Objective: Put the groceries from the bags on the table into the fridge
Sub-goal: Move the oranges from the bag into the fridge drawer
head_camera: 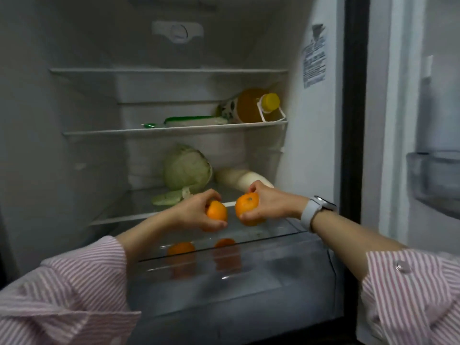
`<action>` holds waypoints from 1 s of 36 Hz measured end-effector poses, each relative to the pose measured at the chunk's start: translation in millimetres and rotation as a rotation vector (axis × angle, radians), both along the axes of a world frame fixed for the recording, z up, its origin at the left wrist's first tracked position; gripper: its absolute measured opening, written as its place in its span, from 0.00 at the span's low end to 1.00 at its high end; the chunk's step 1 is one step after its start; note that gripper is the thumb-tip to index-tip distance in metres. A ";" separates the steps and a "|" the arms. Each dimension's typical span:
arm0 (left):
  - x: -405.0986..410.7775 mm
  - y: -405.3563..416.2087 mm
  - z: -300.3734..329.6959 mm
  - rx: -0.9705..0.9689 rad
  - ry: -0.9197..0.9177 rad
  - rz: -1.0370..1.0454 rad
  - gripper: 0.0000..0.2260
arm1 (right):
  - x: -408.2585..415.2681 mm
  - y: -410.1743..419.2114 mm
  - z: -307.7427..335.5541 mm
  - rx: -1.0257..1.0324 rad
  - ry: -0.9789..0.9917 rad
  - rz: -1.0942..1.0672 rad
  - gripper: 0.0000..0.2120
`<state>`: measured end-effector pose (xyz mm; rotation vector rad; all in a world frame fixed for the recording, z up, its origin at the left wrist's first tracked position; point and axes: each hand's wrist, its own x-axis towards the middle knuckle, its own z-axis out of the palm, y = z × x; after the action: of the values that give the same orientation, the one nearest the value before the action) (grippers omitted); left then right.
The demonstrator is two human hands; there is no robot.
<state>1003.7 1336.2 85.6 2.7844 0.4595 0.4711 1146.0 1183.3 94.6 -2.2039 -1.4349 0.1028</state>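
Observation:
Both of my hands reach into the open fridge, just above its lowest glass shelf (119, 215). My left hand (194, 212) grips one orange (217, 212). My right hand (271, 204), with a white watch on the wrist, grips a second orange (246, 207). The two oranges hang side by side, a small gap between them, over the front part of the shelf. Their orange reflections show in the glass below.
A cabbage (186, 168) with a loose leaf and a white radish (239, 179) lie at the back of the same shelf. The shelf above holds a yellow-capped juice bottle (256, 108) and a green-and-white packet (194, 120). A clear drawer (236, 290) sits below; the door bins (433, 178) stand right.

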 end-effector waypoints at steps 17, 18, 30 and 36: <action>21.6 69.2 -90.6 0.112 0.240 -0.151 0.34 | 42.6 84.2 -39.1 -0.891 -0.092 0.120 0.25; 20.1 70.7 -96.7 0.085 0.222 -0.137 0.34 | 45.2 84.1 -42.3 -0.905 -0.096 0.117 0.26; 14.1 59.9 -116.6 0.260 0.218 -0.007 0.36 | 51.5 85.2 -62.5 -0.956 -0.083 0.148 0.31; 13.6 63.5 -111.7 0.299 0.325 -0.053 0.41 | 50.7 85.4 -51.8 -0.949 0.051 0.129 0.33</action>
<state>1017.3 1399.6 -26.1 3.1705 0.4103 0.0756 1196.7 1268.7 42.8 -2.7579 -1.7049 1.0670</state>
